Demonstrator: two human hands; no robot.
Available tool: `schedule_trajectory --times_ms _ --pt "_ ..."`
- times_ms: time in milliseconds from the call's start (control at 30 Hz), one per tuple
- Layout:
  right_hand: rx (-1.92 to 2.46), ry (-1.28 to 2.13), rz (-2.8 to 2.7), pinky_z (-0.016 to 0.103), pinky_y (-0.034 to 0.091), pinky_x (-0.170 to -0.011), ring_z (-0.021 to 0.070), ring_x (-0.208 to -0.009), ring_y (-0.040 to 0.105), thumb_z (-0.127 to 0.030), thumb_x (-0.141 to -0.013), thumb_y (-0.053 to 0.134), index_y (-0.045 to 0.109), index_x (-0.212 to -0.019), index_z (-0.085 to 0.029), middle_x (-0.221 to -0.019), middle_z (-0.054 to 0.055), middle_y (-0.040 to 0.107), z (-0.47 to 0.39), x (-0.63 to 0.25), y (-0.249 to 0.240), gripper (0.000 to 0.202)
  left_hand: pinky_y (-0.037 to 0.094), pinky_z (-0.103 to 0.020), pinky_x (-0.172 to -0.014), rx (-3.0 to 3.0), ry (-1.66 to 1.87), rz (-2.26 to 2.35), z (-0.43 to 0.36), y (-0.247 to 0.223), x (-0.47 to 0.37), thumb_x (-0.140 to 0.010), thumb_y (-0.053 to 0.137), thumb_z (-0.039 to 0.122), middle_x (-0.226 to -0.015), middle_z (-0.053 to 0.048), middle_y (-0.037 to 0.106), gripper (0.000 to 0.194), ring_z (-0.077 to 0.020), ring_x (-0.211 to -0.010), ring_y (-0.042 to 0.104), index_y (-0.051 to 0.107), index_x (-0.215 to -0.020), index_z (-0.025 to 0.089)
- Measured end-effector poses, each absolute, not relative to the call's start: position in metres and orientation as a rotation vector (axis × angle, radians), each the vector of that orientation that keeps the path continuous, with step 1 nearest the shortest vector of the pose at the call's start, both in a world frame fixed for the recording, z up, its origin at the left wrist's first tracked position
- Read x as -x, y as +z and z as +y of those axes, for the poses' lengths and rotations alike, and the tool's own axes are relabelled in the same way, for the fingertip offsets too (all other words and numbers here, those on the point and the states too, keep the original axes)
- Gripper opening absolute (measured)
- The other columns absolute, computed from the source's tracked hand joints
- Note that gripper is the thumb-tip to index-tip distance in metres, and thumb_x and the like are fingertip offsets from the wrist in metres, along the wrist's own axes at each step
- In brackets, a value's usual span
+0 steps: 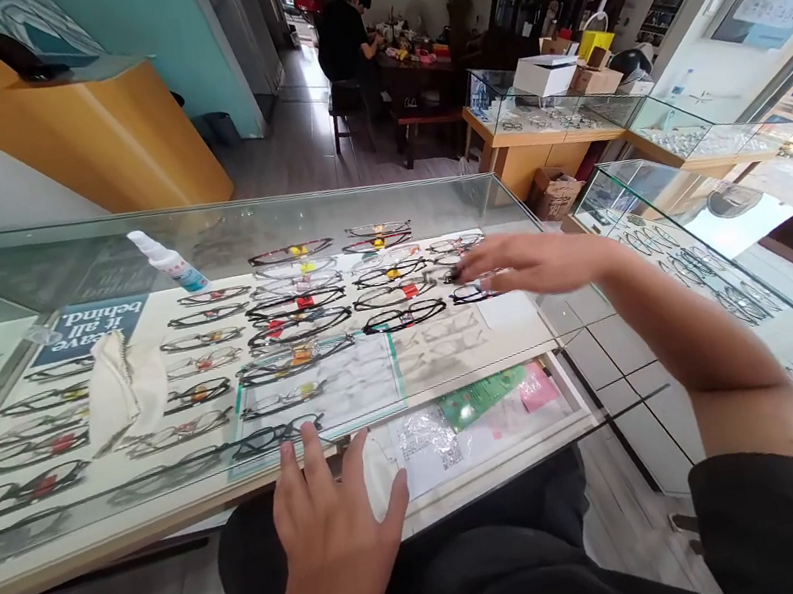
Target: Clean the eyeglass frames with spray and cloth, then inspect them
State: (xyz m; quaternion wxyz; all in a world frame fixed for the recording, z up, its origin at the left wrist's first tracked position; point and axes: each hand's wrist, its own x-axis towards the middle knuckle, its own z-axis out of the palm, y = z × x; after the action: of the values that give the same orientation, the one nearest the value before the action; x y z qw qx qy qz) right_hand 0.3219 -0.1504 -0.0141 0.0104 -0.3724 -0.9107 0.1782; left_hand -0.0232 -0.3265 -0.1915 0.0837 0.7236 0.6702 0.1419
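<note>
My left hand (332, 526) is at the front edge of the glass display case (319, 198), its fingers spread and nothing in them. A small pale oval thing shows between its thumb and forefinger. Stretched out flat over the right end of the case is my right hand (543, 260). A small dark object (451, 275) shows at its fingertips; whether they touch it I cannot tell. Below the glass, rows of eyeglasses (404, 316) stand, several with coloured tags. An open drawer (573, 399) under the case holds papers and a green sheet (485, 398).
A white spray bottle (169, 262) and a cream cloth pouch (125, 393) are at the left part of the case. More glasses fill the side showcase (711, 270) on the right. A person (345, 37) sits at a cluttered table behind.
</note>
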Motion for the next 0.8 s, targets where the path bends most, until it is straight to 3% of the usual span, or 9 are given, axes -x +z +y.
schedule_trajectory --times_ms 100,200,333,467,600,700,800 --pt "0.950 1.099 -2.939 0.045 0.048 -0.127 0.0256 -0.148 0.063 -0.061 -0.116 0.038 0.076 -0.147 -0.032 -0.155 0.003 0.073 -0.210 -0.312 -0.012 0.057 0.019 -0.070 -0.137 -2.186 0.402 1.985 -0.327 -0.192 0.023 -0.109 0.052 0.046 -0.188 -0.026 0.009 0.059 -0.0475 -0.176 0.005 0.066 -0.156 0.014" --pt "1.093 1.214 -2.991 0.047 0.047 -0.129 0.0306 -0.157 0.057 -0.072 -0.112 0.039 0.075 -0.149 -0.027 -0.163 0.010 0.067 -0.248 -0.304 -0.054 0.069 0.020 -0.072 -0.136 -2.225 0.396 1.946 -0.329 -0.192 0.026 -0.109 0.051 0.047 -0.189 -0.027 0.003 0.060 -0.0501 -0.176 0.004 0.066 -0.156 0.012" --pt "1.483 1.088 -2.986 0.060 0.037 -0.137 0.0443 -0.168 0.041 -0.077 -0.106 0.043 0.068 -0.156 -0.010 -0.176 0.024 0.049 -0.260 -0.303 -0.143 0.087 0.021 -0.073 -0.136 -2.227 0.366 1.921 -0.329 -0.190 0.028 -0.107 0.053 0.046 -0.190 -0.025 -0.001 0.061 -0.0520 -0.175 0.006 0.065 -0.156 0.012" --pt "1.833 0.790 -2.878 0.056 0.029 -0.141 0.0440 -0.173 0.031 -0.067 -0.106 0.049 0.052 -0.166 -0.002 -0.183 0.028 0.033 -0.230 -0.309 -0.213 0.088 0.020 -0.072 -0.137 -2.224 0.348 1.909 -0.330 -0.188 0.028 -0.108 0.051 0.047 -0.190 -0.024 -0.003 0.062 -0.0509 -0.176 0.004 0.064 -0.158 0.012" --pt "2.022 0.344 -2.779 0.055 0.011 -0.145 0.0431 -0.177 0.016 -0.053 -0.106 0.049 0.044 -0.169 0.003 -0.187 0.025 0.022 -0.174 -0.324 -0.252 0.085 0.020 -0.071 -0.137 -2.231 0.355 1.910 -0.329 -0.189 0.029 -0.110 0.045 0.051 -0.189 -0.027 -0.002 0.065 -0.0494 -0.176 0.000 0.062 -0.159 0.010" --pt "2.118 0.263 -2.671 0.058 0.015 -0.143 0.0451 -0.171 0.031 -0.048 -0.107 0.045 0.045 -0.166 0.006 -0.178 0.031 0.041 -0.130 -0.340 -0.269 0.080 0.020 -0.070 -0.137 -2.187 0.335 1.940 -0.328 -0.190 0.029 -0.109 0.045 0.054 -0.189 -0.025 -0.001 0.072 -0.0468 -0.177 0.000 0.054 -0.166 0.012" --pt "2.157 0.173 -2.562 0.059 0.015 -0.142 0.0408 -0.169 0.034 -0.040 -0.108 0.039 0.050 -0.165 -0.001 -0.171 0.029 0.052 -0.095 -0.353 -0.280 0.069 0.021 -0.069 -0.137 -2.142 0.286 1.973 -0.325 -0.192 0.029 -0.107 0.046 0.057 -0.189 -0.026 0.001 0.082 -0.0458 -0.177 0.000 0.043 -0.173 0.010"
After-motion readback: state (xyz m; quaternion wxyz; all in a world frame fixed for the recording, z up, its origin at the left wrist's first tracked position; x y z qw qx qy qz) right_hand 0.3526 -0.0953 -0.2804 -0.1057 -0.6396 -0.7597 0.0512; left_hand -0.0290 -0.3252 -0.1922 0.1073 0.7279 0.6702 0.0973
